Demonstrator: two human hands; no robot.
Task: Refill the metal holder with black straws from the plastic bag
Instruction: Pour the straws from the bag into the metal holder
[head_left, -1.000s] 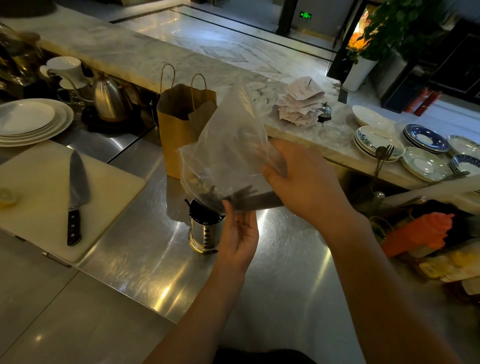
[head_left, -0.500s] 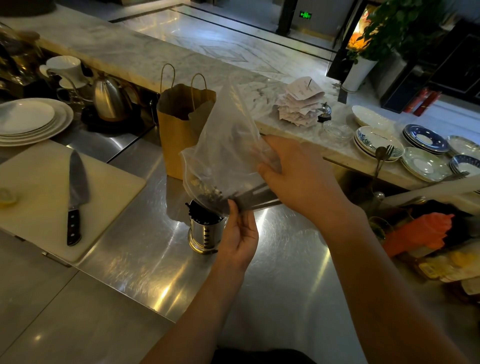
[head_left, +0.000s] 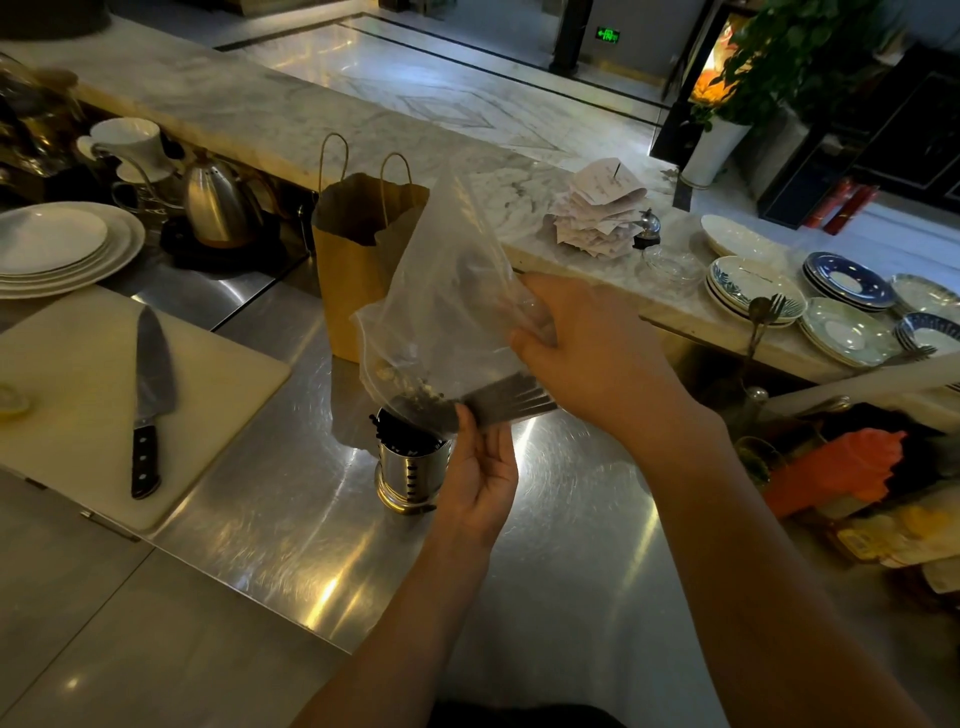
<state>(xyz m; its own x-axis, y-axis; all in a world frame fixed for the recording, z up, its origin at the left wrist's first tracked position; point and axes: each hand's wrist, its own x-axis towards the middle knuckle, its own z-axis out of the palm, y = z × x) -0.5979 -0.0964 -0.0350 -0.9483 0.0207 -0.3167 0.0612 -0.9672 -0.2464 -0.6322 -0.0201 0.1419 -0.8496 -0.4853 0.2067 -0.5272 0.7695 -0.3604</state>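
The left hand (head_left: 480, 473) is raised from below with the palm turned toward the camera. Its thumb is laid on the near face of the plastic bag (head_left: 447, 312) and its fingers are hidden behind it, so the lower edge of the bag is pinched between them. The right hand (head_left: 587, 353) is held higher and to the right, back of the hand upward. Its fingers are curled into the side of the bag and the film is gathered in that grip; the fingertips are veiled by the plastic. The bag is held tilted, its lower corner pointing down and left of the left thumb.

The black straws (head_left: 511, 402) are seen inside the bag as a flat bundle running from the left thumb to just beneath the right fingers. The metal holder (head_left: 408, 475) stands on the steel counter (head_left: 291, 509), just left of and below the left fingers and directly under the bag's low corner. Dark straw ends are visible in its mouth.

Compared with a second ago, the right hand has been shifted slightly up and to the left, and the top of the bag has been leaned further left. The left-hand pinch and the holder are unchanged.
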